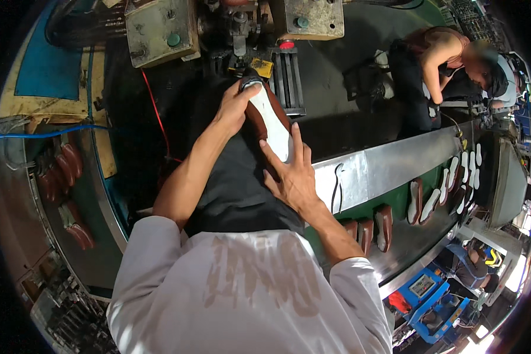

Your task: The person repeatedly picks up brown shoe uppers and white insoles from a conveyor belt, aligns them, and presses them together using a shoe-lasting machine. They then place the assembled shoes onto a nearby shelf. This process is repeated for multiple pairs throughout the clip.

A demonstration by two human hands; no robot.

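A brown shoe (255, 114) lies sole up over my lap, its far end close to the machine in front of me. A white insole (275, 131) covers its upturned bottom. Wrapped round the far end is my left hand (235, 109), its thumb resting near the dark tip. My right hand (294, 177) holds the near end, with fingers spread to either side of the insole. The underside of the shoe is hidden from me.
The machine has two worn metal boxes (162, 29) with green buttons and a red button (286, 45). To my right, several shoes (384, 227) and white insoles line a green conveyor (395, 236) behind a metal ledge (389, 171). More brown shoes (69, 162) lie at left. A co-worker (442, 59) bends over at right.
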